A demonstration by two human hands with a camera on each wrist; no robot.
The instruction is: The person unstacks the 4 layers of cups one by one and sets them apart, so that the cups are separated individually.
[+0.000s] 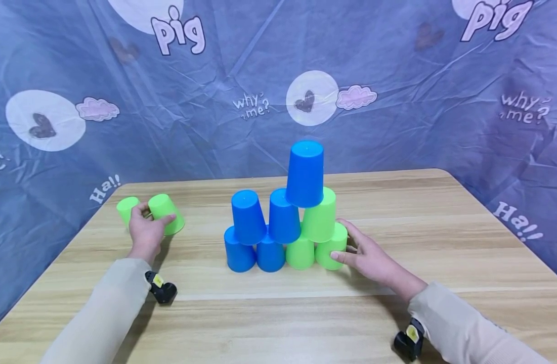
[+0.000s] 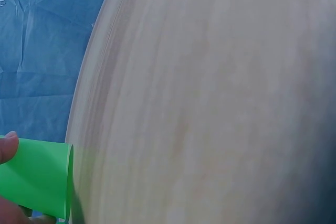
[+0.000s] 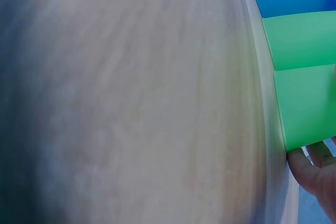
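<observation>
In the head view my left hand (image 1: 146, 232) grips an upside-down green cup (image 1: 163, 206) at the far left, thumb across its front. A second green cup (image 1: 126, 206) stands just beyond that hand, partly hidden by it. At the middle, upside-down cups form a stack. Its bottom row has two blue and two green cups, and above them sit two blue cups (image 1: 247, 217) and a green cup (image 1: 321, 220). One blue cup (image 1: 305, 174) tops the right side. My right hand (image 1: 367, 255) holds the rightmost bottom green cup (image 3: 307, 108) between thumb and fingers.
The stack and loose cups stand on a light wood-grain table (image 1: 278, 323). A blue printed cloth (image 1: 223, 91) hangs behind its far edge. Each sleeve carries a small black camera near the wrist, the left one (image 1: 162, 290) lying at the cuff's inner side.
</observation>
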